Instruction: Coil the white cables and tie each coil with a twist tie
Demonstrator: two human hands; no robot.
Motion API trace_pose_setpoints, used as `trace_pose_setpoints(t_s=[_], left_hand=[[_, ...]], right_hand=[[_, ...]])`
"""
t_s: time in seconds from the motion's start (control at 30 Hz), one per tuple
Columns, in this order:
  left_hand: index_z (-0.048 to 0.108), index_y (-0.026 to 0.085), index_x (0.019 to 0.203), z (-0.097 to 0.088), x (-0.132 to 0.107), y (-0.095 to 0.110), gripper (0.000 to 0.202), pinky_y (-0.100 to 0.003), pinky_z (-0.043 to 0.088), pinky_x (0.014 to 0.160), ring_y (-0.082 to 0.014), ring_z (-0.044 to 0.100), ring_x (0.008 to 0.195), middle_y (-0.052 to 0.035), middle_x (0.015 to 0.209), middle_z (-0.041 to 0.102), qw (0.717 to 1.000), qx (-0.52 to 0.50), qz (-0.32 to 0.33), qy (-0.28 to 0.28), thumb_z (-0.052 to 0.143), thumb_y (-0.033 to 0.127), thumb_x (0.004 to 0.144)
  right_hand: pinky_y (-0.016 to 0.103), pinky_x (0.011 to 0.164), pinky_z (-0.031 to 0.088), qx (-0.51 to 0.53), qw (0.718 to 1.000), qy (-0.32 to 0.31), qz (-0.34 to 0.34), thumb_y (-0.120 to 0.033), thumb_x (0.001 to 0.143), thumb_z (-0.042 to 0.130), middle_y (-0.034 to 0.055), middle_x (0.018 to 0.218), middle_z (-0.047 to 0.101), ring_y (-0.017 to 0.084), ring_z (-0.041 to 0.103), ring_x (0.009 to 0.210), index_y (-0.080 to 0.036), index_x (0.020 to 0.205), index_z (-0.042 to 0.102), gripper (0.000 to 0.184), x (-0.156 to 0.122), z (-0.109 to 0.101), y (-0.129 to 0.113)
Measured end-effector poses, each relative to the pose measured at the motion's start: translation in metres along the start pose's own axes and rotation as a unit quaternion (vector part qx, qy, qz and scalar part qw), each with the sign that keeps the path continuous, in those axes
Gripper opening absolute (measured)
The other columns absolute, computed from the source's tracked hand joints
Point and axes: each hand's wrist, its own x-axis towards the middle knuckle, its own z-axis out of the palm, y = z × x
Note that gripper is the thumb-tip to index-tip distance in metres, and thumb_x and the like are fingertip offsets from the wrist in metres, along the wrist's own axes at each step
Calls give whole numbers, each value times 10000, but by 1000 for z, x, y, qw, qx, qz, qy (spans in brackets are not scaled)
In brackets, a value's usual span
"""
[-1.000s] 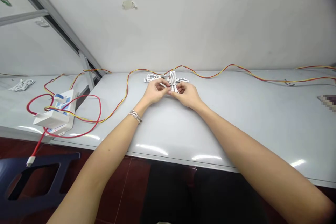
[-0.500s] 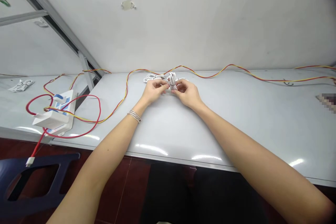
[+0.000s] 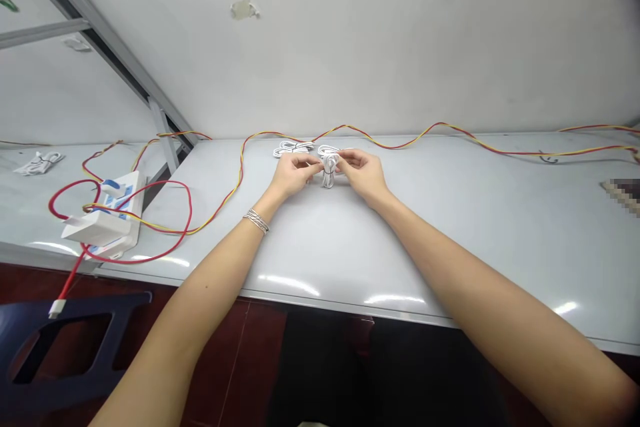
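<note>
Both my hands meet over a small coiled white cable bundle (image 3: pixel 329 169) near the far edge of the white table (image 3: pixel 450 227). My left hand (image 3: pixel 293 174), with a silver bracelet at the wrist, pinches the bundle from the left. My right hand (image 3: pixel 364 172) pinches it from the right with fingers curled. The bundle hangs between the fingertips, its loops drooping toward the table. Another bundled white cable (image 3: pixel 290 146) lies just behind my left hand.
A red-and-yellow wire (image 3: pixel 400 143) snakes along the table's back edge by the wall. To the left, a white power strip (image 3: pixel 107 217) sits among red cable loops (image 3: pixel 170 213). A dark blue chair (image 3: pixel 60 347) stands at lower left. More white cable (image 3: pixel 40 161) lies far left.
The bundle's loops stood above my fingers before; now they hang below them. My right hand has shifted slightly up and away.
</note>
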Motion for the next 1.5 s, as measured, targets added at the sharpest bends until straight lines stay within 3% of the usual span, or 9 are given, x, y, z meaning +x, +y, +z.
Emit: trace_pose_setpoints(t_s=[0.17,0.33,0.5,0.6,0.73,0.9,1.17,1.33,1.5], left_hand=[[766,170,708,-1,1,-3,114,-278,475,617,-129,607,645,-50,723,718,995,14,77,64,774,280,738],[774,159,718,0,-1,0,124,-299,497,659,-155,637,709,-58,769,735,994,-20,72,78,806,279,722],[764,145,708,3,-2,6,121,-287,463,604,-121,589,626,-31,723,699,994,-83,37,54,804,258,727],[747,145,661,3,-2,10,108,-278,427,566,-95,541,545,-13,645,661,995,-90,16,50,775,230,721],[741,158,608,2,-1,11,115,-271,415,558,-104,537,533,-4,577,636,994,-92,1,56,749,240,688],[755,165,623,3,0,7,112,-262,406,549,-97,521,520,4,565,628,991,-99,-25,82,772,269,664],[711,147,706,-2,4,16,145,-249,399,516,-76,527,514,-14,716,674,964,-181,1,195,730,290,726],[605,164,680,-8,8,7,128,-254,384,502,-72,505,485,16,668,608,965,-116,-37,232,647,235,778],[621,172,637,-5,8,-3,122,-252,392,521,-94,498,523,17,620,603,980,-22,-28,194,663,224,739]], right_hand=[[404,874,570,-69,997,-32,2,-494,682,868,94,1078,746,225,692,917,-184,983,734,453,-6,0,-8],[423,842,562,-149,989,-14,11,-494,524,956,105,1134,712,256,679,945,-200,1325,610,921,-7,-1,-3],[365,814,510,-178,976,-120,-36,-461,729,830,44,927,753,220,661,868,-207,951,777,342,-9,-1,-5],[326,710,470,-193,975,-99,-46,-323,754,758,19,823,732,175,606,726,-203,866,791,167,-8,-1,-5],[300,673,457,-186,981,-42,-48,-214,745,662,16,780,705,149,572,664,-187,945,799,244,-5,-3,0],[307,689,478,-163,984,-40,-56,-221,795,601,24,771,704,169,614,684,-181,997,739,248,-4,-3,3],[353,772,492,-301,952,-8,-55,-221,773,703,69,888,651,193,594,747,-180,865,707,101,-4,-1,-1],[314,672,445,-243,969,48,-21,-251,796,678,4,700,590,169,526,651,-197,859,652,87,-1,-2,1],[296,622,420,-194,979,67,-9,-310,802,660,-13,675,596,147,515,609,-204,840,603,126,0,-2,3]])
